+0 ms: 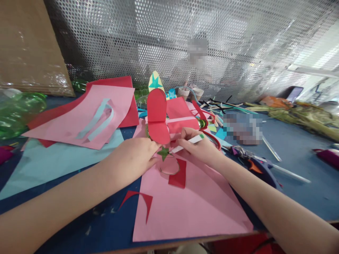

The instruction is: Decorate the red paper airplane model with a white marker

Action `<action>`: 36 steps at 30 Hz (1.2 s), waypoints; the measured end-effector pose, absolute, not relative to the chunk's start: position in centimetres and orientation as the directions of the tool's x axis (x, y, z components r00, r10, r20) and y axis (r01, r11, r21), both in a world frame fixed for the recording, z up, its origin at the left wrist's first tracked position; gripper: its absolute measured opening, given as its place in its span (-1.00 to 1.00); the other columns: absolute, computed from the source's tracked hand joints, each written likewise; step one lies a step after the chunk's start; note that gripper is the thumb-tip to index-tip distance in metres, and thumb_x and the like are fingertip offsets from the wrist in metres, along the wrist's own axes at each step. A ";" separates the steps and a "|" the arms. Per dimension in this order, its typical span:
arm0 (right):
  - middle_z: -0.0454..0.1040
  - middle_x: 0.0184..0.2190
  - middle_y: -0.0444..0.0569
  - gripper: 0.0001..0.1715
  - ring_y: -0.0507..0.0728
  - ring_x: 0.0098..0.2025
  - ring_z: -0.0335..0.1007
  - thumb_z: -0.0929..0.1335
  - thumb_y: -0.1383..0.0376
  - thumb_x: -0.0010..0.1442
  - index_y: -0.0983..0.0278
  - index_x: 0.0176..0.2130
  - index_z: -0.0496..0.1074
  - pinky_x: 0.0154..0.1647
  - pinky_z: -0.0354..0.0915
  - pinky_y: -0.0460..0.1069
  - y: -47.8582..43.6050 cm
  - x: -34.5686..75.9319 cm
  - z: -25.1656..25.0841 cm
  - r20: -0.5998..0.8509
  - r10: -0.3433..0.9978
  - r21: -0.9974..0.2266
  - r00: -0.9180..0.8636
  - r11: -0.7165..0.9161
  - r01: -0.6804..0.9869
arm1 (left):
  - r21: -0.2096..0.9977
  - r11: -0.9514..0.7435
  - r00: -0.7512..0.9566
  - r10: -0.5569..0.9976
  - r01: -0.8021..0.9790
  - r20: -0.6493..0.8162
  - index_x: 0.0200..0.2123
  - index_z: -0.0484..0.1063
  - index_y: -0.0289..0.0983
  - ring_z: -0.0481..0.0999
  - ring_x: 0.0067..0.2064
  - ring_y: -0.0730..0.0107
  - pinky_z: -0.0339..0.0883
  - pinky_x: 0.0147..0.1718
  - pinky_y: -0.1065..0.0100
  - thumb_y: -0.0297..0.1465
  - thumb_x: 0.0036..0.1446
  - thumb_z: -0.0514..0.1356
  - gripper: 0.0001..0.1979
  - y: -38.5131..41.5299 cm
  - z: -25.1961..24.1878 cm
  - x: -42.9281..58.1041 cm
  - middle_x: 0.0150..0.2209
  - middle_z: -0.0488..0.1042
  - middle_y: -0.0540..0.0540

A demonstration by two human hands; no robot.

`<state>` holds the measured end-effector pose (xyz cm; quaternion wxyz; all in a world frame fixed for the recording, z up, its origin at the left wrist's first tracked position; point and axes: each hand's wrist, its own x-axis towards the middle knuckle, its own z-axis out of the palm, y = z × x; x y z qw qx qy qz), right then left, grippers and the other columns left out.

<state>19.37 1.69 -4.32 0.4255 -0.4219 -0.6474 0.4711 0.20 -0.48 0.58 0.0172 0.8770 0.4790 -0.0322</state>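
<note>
**A:** From the head view, noticed what about the left hand?

**B:** Found it curled, fingers closed against the lower edge of the red paper shape; shape folded and propped upright over the near pink sheet; could not judge how firm the pinch was, with the fingertips tucked behind the paper.

**A:** And the right hand?

**B:** Wrapped shut around a white pen, green end up, other end angled down-left towards a green paper star just under the red shape; touching it or just short, could not say.

**A:** How far along, going by the bench?

**B:** Judged well begun, not finished; red shape already cut and folded; star cut out and set at its base, fixed or loose impossible to tell; left lying on the pink sheet: a paper ring, a red rectangle and a curved red offcut.

**A:** Anything else about?

**B:** Spotted a second pink sheet with pale blue strips to the left; green bottles at the far left; sticks and scraps strewn on the right; a perforated screen behind, with a person dimly beyond it.
</note>
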 end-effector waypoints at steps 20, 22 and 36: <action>0.35 -0.57 -0.21 -0.79 0.02 -0.49 0.34 0.33 0.32 0.01 0.22 -0.54 0.17 -0.49 0.22 -0.08 1.5 19.2 -4.3 0.070 0.942 -0.989 -0.328 0.110 0.103 | 0.015 -0.525 0.524 0.846 0.851 -0.097 -0.28 0.40 -0.24 0.52 -0.40 0.25 0.12 -0.55 0.37 -0.42 0.16 0.10 -0.91 -0.6 0.9 0.2 -0.38 0.51 -0.08; 0.35 -0.57 -0.21 -0.80 0.02 -0.50 0.33 0.33 0.33 0.01 0.22 -0.54 0.19 -0.50 0.21 -0.09 1.5 19.2 -4.3 0.084 0.944 -0.983 -0.318 0.132 0.131 | 0.017 -0.525 0.524 0.846 0.851 -0.094 -0.28 0.40 -0.23 0.52 -0.40 0.24 0.11 -0.55 0.37 -0.42 0.15 0.11 -0.91 -0.6 0.9 0.2 -0.39 0.50 -0.07; 0.35 -0.56 -0.21 -0.79 0.03 -0.48 0.37 0.34 0.34 0.00 0.23 -0.55 0.18 -0.45 0.27 -0.07 1.4 19.2 -4.3 0.066 0.943 -0.993 -0.327 0.093 0.067 | 0.013 -0.529 0.528 0.845 0.848 -0.082 -0.28 0.40 -0.24 0.50 -0.42 0.26 0.07 -0.57 0.37 -0.42 0.15 0.12 -0.92 -0.5 0.8 0.2 -0.39 0.50 -0.07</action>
